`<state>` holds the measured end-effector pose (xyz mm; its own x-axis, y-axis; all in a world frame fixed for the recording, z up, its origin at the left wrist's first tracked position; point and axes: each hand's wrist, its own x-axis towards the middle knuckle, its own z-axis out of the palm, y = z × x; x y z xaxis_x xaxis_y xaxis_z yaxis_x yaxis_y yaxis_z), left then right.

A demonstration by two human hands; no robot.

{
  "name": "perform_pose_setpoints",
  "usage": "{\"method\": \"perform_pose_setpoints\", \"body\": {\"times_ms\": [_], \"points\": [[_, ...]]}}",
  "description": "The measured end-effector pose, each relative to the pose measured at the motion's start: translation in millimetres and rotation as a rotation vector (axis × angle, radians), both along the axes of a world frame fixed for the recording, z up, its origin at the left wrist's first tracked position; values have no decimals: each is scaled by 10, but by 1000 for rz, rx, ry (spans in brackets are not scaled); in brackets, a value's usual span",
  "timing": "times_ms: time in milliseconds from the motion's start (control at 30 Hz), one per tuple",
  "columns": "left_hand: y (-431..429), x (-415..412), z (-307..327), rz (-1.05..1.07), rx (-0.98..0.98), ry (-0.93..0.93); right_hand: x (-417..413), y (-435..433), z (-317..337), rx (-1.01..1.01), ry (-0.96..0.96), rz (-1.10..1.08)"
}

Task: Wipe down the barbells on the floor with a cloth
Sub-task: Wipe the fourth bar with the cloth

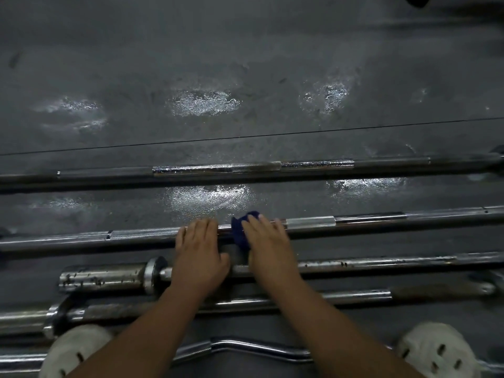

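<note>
At the bottom of the frame a curl bar (pixel 245 347) is lying by the shoes. Further up, at centre, the right hand (pixel 268 241) is clenching a blue cloth (pixel 241 230) over a barbell (pixel 354 222); the left hand (pixel 199 246) is resting flat just beside it. The barbell's long axis is running left to right, so wiping is probably heading sideways. Beyond it, another barbell (pixel 245 167) is lying parallel.

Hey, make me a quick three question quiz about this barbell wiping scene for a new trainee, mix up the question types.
1. True or false: the right hand presses a blue cloth onto a barbell.
2. Multiple choice: counting from the far side, which barbell is being wiped? A first, B second, C third.
3. Short answer: what is the left hand doing?

Key: 1 true. 2 B. 3 Resting bare on the same bar, beside the cloth, with no cloth in it.
</note>
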<state>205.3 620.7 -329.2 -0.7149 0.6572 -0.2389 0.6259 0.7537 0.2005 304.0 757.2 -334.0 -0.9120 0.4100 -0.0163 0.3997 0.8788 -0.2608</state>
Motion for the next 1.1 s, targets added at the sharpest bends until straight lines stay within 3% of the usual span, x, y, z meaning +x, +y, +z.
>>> {"method": "perform_pose_setpoints", "body": {"times_ms": [133,267,400,633,733,867,933,1000,1033,1100], "points": [[-55,-69,11,-49,26,-7,540,770,65,77,-83,-353],[-9,13,9,7,48,-5,512,779,59,13,-19,-457],[-59,79,-4,3,65,0,180,240,42,-88,113,-223],[-66,23,-98,-47,-8,-52,24,270,37,-26,39,4],[-30,-99,-79,-68,-17,-94,124,353,77,-4,-2,5],[65,-310,-13,-82,-35,-149,269,448,-18,-12,103,-107],[63,-370,19,-66,24,-138,356,606,-22,-65,171,-284],[18,-346,-1,-100,68,-63,446,787,-42,-156,225,-702],[-2,-315,-27,-124,73,-24,426,843,-38,-296,275,-968],[14,-274,-65,-115,92,25,165,819,-6,-906,512,-1489]]}}
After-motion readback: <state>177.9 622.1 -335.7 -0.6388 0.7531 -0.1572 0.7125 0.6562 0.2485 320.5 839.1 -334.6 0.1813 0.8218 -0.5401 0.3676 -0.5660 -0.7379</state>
